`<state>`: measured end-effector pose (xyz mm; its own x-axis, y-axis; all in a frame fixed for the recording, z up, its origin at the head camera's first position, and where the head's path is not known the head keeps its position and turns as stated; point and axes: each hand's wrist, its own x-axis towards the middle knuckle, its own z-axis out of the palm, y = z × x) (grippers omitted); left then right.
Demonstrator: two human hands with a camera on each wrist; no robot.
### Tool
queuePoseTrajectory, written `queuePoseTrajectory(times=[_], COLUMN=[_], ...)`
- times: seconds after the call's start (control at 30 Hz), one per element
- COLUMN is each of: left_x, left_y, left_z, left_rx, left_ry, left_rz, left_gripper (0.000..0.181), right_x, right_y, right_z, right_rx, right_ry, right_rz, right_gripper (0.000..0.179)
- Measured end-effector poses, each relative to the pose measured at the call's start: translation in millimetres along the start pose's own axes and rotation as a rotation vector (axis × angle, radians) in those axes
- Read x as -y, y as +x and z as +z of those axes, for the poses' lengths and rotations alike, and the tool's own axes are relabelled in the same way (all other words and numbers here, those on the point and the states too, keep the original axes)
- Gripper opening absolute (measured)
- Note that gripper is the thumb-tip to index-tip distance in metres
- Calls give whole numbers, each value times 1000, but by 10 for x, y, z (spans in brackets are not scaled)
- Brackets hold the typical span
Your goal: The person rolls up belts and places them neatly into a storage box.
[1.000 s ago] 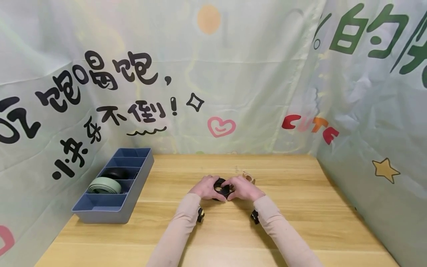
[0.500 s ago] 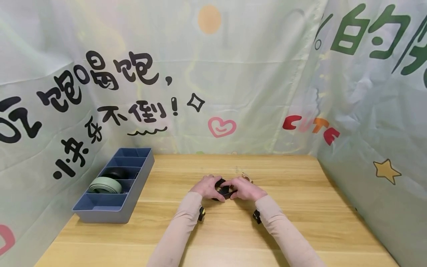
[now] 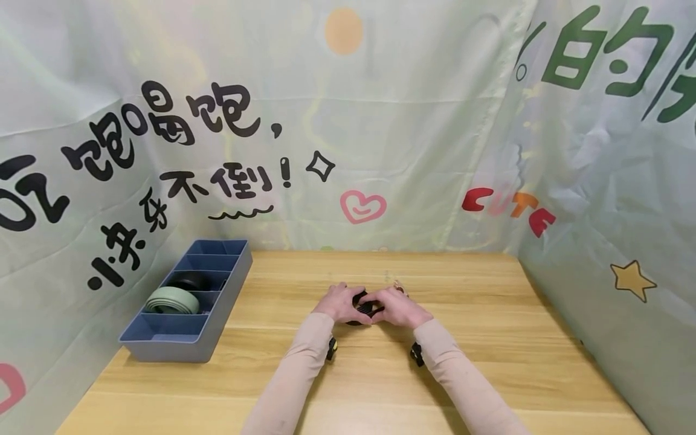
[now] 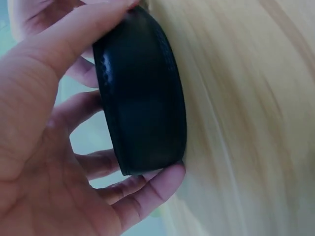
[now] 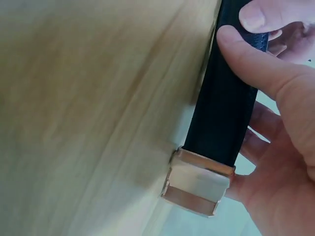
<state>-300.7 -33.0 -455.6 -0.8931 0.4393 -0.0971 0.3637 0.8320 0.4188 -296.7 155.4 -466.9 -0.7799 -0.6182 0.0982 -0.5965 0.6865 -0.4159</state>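
Observation:
A black leather belt (image 3: pixel 365 307), coiled and standing on its edge on the wooden table (image 3: pixel 435 386), lies between both hands in the head view. My left hand (image 3: pixel 339 303) holds the coil from the left; in the left wrist view its thumb and fingers curve around the smooth outer turn of the belt (image 4: pixel 142 103). From the right, my right hand (image 3: pixel 401 307) grips the belt, its thumb pressing the strap (image 5: pixel 221 103) in the right wrist view. A gold-coloured buckle (image 5: pixel 197 182) ends the strap beside the right fingers. Both hands partly cover the coil in the head view.
At the left stands a blue-grey divided box (image 3: pixel 163 354). A rolled pale green belt (image 3: pixel 173 300) and a black roll (image 3: pixel 189 281) sit in separate compartments. Printed fabric (image 3: pixel 413 151) walls the table at the back and sides.
Inside the coil, the opening has narrowed, with black strap now across it. The buckle end has drawn slightly left toward the coil. Both hands stay around the belt with small shifts.

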Motion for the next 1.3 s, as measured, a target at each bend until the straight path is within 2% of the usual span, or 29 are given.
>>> queuePoseTrajectory(times=[0.23,0.43,0.53,0.63,0.77,0.97,1.03,1.2,1.3], left_x=[27,36,16,-8,-10,32,33,-9,9], left_y=[40,49,18,-19,-36,-2,-5,-32,-14], left_z=[-13,-49,-69,-73,-65,-87,-90,-56,-40], left_rx=[18,33,39,29,15,54,62,8,-4], left_ry=[0,-6,0,-11,-32,6,-2,-45,-67], left_rz=[10,15,0,-49,-86,-32,-36,-101,-90], left_gripper=[90,72,78,92,99,95,96,96,93], right_x=[-77,-112,-95,-77,-63,-40,-18,11,-7], right_y=[1,1,13,33,41,8,12,40,26], right_z=[-36,-51,-28,2,12,-51,-55,-20,-21], right_rx=[12,35,4,-34,-40,23,31,15,26], right_ry=[-14,8,-7,-45,-82,-35,-31,-41,-37], right_rz=[-21,-71,-42,-17,-36,-52,-41,-31,-40], right_gripper=[46,48,46,44,46,52,49,42,45])
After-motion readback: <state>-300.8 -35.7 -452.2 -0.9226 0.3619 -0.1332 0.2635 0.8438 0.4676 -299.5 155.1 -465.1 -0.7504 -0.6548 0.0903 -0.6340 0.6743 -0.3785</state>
